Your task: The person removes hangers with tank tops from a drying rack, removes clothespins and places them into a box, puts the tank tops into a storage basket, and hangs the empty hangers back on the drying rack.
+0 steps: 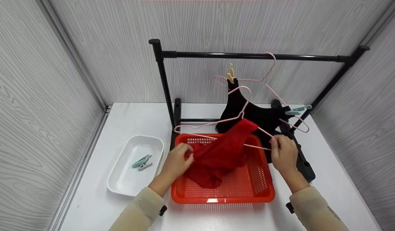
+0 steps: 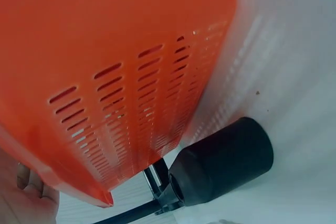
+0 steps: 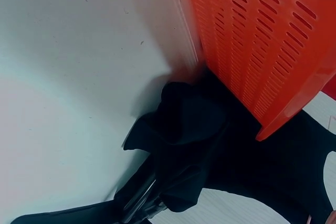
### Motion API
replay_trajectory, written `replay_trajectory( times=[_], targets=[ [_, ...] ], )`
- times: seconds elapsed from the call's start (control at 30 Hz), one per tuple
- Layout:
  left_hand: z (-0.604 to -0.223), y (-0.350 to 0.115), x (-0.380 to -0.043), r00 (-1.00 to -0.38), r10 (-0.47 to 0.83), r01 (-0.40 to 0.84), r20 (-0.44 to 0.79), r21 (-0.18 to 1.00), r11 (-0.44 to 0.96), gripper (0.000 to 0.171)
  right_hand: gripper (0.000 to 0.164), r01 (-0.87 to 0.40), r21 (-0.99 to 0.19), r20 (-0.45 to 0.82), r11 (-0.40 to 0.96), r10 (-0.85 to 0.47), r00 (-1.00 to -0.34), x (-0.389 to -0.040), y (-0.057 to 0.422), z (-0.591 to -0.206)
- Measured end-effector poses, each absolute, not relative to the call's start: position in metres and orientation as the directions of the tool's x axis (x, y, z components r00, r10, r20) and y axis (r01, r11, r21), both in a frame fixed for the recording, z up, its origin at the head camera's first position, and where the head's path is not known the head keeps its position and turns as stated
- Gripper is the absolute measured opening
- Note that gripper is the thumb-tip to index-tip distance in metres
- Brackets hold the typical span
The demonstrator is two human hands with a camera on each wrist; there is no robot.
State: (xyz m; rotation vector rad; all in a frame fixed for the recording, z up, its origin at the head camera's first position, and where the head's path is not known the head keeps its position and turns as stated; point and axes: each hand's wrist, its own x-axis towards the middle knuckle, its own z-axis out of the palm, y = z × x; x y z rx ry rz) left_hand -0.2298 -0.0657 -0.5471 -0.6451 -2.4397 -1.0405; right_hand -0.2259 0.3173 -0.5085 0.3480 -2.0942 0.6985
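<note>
A red garment (image 1: 223,147) drapes over the middle of a pink hanger (image 1: 207,123), its lower folds lying in the red basket (image 1: 223,201). With thumb and fingers my left hand (image 1: 178,160) pinches the garment's left edge. My right hand (image 1: 284,152) grips the right end of that hanger, above the basket's right rim. Behind, a black garment (image 1: 249,106) hangs from another pink hanger (image 1: 273,64) on the black rack (image 1: 216,55). A yellow clothespin (image 1: 230,75) and a green clothespin (image 1: 298,110) fasten its straps.
On the left stands a white tray (image 1: 120,179) holding a green clothespin (image 1: 141,161) and a grey clothespin (image 1: 145,166). The rack's black foot (image 2: 226,161) lies close to the basket's side. Part of the black garment bunches on the table (image 3: 73,103) beside the basket.
</note>
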Motion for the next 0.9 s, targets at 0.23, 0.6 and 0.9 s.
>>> replay_trajectory(
  times=[0.23, 0.6, 0.9],
  targets=[
    [-0.549, -0.061, -0.227, -0.821, 0.292, 0.557, 0.490, 0.575, 0.600, 0.009, 0.009, -0.486, -0.349, 0.820, 0.801, 0.010, -0.572, -0.225, 0.316, -0.507],
    [-0.553, -0.054, -0.222, -0.865, 0.338, 0.501, 0.371, 0.602, 0.621, 0.008, 0.010, -0.473, -0.351, 0.817, 0.808, 0.017, -0.577, -0.225, 0.316, -0.509],
    [-0.554, -0.053, -0.220, -0.876, 0.365, 0.482, 0.315, 0.607, 0.632, 0.011, 0.011, -0.469, -0.353, 0.812, 0.810, 0.015, -0.584, -0.225, 0.316, -0.509]
  ],
)
